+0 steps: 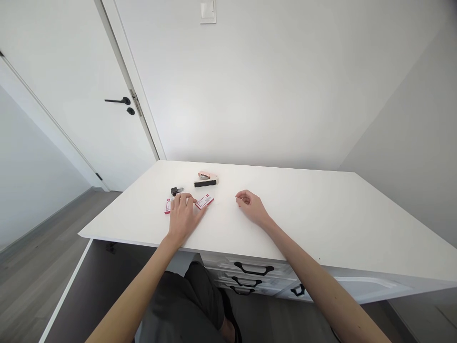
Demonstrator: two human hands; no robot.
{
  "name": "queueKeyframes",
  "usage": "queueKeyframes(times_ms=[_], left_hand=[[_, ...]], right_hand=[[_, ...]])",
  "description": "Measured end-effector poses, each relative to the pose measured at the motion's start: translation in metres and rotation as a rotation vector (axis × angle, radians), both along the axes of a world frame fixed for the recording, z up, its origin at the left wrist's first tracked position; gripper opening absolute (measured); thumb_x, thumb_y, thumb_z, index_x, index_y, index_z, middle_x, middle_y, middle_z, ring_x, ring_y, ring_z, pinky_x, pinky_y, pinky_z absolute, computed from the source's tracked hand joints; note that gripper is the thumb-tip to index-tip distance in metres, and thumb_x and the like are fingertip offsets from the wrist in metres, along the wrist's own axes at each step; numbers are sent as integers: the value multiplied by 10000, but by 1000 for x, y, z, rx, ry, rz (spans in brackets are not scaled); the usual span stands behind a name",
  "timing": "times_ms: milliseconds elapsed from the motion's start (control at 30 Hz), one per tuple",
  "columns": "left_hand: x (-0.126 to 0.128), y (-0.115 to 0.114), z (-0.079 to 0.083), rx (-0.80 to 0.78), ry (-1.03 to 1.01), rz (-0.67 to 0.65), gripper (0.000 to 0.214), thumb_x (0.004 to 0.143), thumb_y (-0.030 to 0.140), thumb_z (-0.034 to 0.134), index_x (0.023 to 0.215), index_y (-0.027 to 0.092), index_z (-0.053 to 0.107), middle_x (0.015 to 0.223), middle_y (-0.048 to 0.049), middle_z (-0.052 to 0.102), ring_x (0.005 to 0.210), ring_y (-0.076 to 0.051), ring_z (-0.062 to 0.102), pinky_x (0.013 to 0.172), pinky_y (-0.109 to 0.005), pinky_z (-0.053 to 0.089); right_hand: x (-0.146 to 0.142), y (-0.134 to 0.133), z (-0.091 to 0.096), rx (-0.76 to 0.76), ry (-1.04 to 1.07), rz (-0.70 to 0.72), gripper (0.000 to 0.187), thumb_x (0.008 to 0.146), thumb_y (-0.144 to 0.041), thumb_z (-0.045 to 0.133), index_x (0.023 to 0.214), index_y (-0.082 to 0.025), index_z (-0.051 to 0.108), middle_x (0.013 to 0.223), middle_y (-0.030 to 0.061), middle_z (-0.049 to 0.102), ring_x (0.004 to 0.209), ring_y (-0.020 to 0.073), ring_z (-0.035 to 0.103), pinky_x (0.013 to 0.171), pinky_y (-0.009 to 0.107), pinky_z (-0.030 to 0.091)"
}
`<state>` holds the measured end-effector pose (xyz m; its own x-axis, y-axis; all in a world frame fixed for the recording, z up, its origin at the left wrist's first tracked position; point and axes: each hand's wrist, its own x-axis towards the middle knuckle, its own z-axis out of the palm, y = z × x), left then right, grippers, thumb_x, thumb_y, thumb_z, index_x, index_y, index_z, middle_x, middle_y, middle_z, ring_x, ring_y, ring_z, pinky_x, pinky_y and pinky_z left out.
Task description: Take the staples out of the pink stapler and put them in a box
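Note:
My left hand (184, 213) lies flat on the white table (321, 214), fingers stretched over two small red-and-white boxes. One box (204, 202) shows at its right by the thumb; the other (167, 206) peeks out at its left. A pink stapler (206, 179) sits just beyond them, and a small dark object (176, 191) lies to its left. My right hand (250, 206) rests on the table to the right, fingers loosely curled, nothing visible in them.
The table stands against a white wall. A white door with a black handle (118, 101) is at the left. Drawers with black handles (253, 270) sit under the table's front edge, by my knees.

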<state>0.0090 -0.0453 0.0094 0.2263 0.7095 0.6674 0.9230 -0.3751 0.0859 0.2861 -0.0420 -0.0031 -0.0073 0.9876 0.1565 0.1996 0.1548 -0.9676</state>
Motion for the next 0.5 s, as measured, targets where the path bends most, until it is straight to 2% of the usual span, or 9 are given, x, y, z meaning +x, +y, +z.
queueKeyframes(times_ms=[100,200,267,333,400,467,500], left_hand=[[0,0,0,2,2,31,298,961,502,607,989,208,649,1175,-173,660,1187,-379,566,1010,-542,446],[1,3,-2,5,-41,125,321,929,511,622,974,193,636,1196,-214,649,1220,-427,547,1013,-597,435],[2,4,-2,4,-73,171,347,909,484,630,1045,165,629,1258,-250,634,1264,-455,523,1025,-615,429],[3,5,-1,-17,-61,126,373,921,422,605,1171,144,610,1379,-254,606,1332,-449,495,1068,-606,414],[4,4,0,-70,6,-1,361,955,345,547,1271,178,592,1455,-195,610,1405,-412,467,1131,-587,380],[4,3,0,-122,72,-94,351,981,290,493,1310,219,594,1381,-139,689,1455,-381,448,1180,-587,332],[4,3,-1,-132,83,-97,356,988,278,478,1319,221,596,1311,-133,729,1471,-378,441,1195,-596,310]], right_hand=[[0,-1,0,26,-46,20,168,874,-401,631,949,-261,688,893,24,698,764,192,614,692,341,489],[0,0,-1,43,-72,28,162,877,-394,625,939,-260,694,902,27,699,784,195,611,720,347,497],[-1,0,-1,46,-90,32,165,877,-391,621,940,-259,698,905,29,699,796,197,609,730,346,498],[-1,0,-1,48,-109,39,166,879,-389,620,942,-258,700,908,29,701,798,197,605,732,344,493],[-1,-1,-1,55,-123,47,166,884,-386,618,946,-256,700,906,28,702,798,195,601,735,343,485],[-2,-1,-1,61,-137,52,168,891,-384,616,951,-252,700,899,26,700,796,193,599,735,343,478],[-2,-1,-1,63,-143,53,170,893,-384,615,952,-249,700,897,25,700,799,193,599,736,343,476]])
